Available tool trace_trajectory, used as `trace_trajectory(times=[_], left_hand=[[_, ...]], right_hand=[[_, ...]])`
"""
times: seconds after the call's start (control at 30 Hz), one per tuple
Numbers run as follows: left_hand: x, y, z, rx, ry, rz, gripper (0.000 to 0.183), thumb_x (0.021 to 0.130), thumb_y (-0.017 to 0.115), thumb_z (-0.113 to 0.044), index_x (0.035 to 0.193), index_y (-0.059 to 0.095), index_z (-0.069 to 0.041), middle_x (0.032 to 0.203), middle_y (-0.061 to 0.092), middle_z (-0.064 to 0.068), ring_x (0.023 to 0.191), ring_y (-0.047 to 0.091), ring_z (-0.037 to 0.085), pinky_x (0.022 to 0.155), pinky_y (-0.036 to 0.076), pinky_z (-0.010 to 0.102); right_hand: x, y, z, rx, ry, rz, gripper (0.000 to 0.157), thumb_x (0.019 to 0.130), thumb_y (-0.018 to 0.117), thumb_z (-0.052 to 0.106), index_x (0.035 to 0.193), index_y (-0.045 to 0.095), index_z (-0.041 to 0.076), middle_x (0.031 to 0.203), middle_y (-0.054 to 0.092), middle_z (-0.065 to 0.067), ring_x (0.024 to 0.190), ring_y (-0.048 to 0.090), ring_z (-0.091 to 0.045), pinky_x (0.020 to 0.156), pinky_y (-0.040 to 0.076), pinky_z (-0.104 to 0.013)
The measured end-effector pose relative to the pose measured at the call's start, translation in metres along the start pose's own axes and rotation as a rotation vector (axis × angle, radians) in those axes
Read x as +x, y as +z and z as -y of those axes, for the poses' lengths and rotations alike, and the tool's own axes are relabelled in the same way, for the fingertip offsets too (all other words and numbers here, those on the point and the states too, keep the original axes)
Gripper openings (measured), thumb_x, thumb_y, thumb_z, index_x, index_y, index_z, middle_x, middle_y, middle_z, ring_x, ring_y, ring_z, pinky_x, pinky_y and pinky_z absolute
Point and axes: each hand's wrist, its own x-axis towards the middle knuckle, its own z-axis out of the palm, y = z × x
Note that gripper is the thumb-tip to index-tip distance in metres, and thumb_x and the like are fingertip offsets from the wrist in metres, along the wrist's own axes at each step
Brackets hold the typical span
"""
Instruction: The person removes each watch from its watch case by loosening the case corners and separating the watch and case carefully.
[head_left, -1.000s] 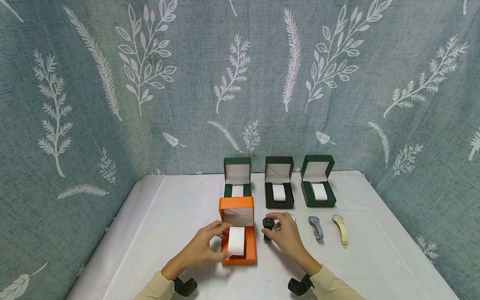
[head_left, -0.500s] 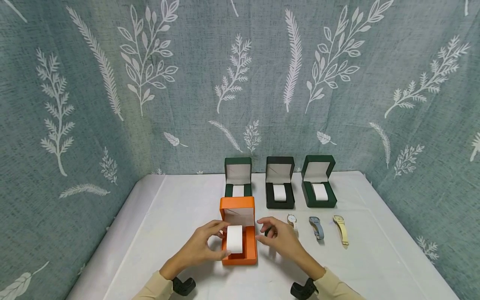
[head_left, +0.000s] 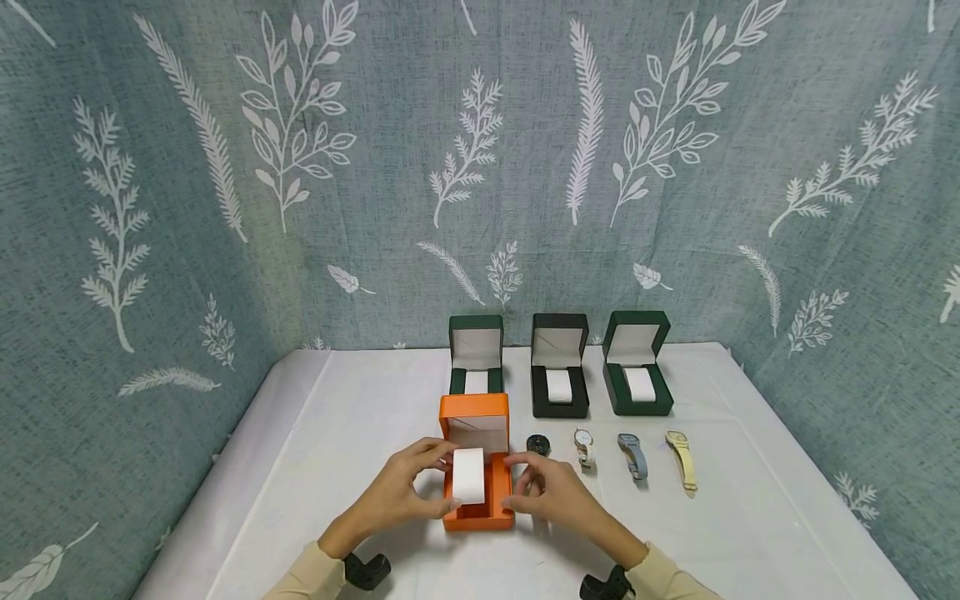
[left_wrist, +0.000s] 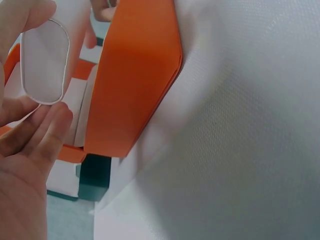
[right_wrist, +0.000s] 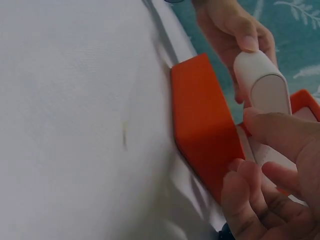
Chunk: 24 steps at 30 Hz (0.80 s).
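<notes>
My left hand [head_left: 401, 487] pinches a white watch cushion [head_left: 468, 475] between thumb and fingers, raised over the left side of the orange watch box [head_left: 480, 524], whose lid stands up. In the left wrist view the cushion's flat oval end [left_wrist: 45, 62] faces the camera. My right hand [head_left: 555, 492] is at the box's right wall, thumb and fingers apart. From the right wrist, its thumb overlaps the lower part of the cushion [right_wrist: 262, 80] and its loosely bent fingers lie beside the orange wall [right_wrist: 202, 120]. A black watch [head_left: 537, 445] lies just beyond the right hand, partly hidden.
Right of the black watch lie a white-strapped watch [head_left: 584, 442], a blue watch [head_left: 632, 457] and a yellow watch [head_left: 680, 458]. Behind stand a green box [head_left: 476, 323], a black box [head_left: 560, 412] and another green box [head_left: 642, 408], lids up. A patterned curtain [head_left: 390, 167] backs the white table [head_left: 360, 400].
The right hand has let go of the black watch and moved left to the orange box. The left hand has raised the white cushion slightly and shifted it a little left.
</notes>
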Motion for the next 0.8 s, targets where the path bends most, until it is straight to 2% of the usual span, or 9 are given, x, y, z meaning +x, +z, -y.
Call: trace_trajectory(times=[0.17,0.33,0.53,0.8], left_hand=[[-0.0004,-0.0002,0.0004,0.006,-0.012,-0.006,0.066,0.082,0.089,-0.03,0.137,0.063,-0.003,0.13,0.062,-0.002,0.103,0.069,0.014,0.093,0.056,0.037],[-0.0002,0.0006,0.0034,-0.001,-0.025,-0.007,0.065,0.082,0.089,-0.032,0.137,0.064,-0.007,0.129,0.063,-0.004,0.103,0.07,0.015,0.094,0.056,0.038],[0.0003,0.0019,0.0053,-0.009,-0.02,-0.003,0.07,0.082,0.09,-0.032,0.139,0.062,-0.005,0.128,0.063,-0.004,0.103,0.07,0.018,0.094,0.056,0.038],[0.0022,0.0032,0.0064,0.002,-0.003,-0.013,0.067,0.081,0.09,-0.029,0.139,0.063,-0.01,0.13,0.063,-0.005,0.103,0.07,0.019,0.091,0.057,0.043]], right_hand=[[-0.002,0.0033,-0.0006,0.068,0.051,0.036,0.056,0.087,0.086,0.025,0.134,0.063,0.006,0.084,0.068,0.003,0.05,0.06,-0.017,0.044,0.049,-0.026],[-0.0027,0.0047,-0.0006,0.101,0.071,0.05,0.056,0.088,0.085,0.024,0.136,0.062,0.008,0.083,0.067,0.001,0.049,0.06,-0.022,0.041,0.047,-0.026],[-0.0018,0.0063,-0.0018,0.09,0.069,0.054,0.058,0.089,0.084,0.026,0.139,0.062,0.008,0.081,0.067,0.001,0.047,0.06,-0.02,0.041,0.05,-0.028],[-0.0009,0.0078,-0.0048,0.079,0.084,0.06,0.059,0.089,0.083,0.029,0.14,0.062,0.008,0.08,0.067,0.002,0.05,0.061,-0.018,0.043,0.05,-0.028]])
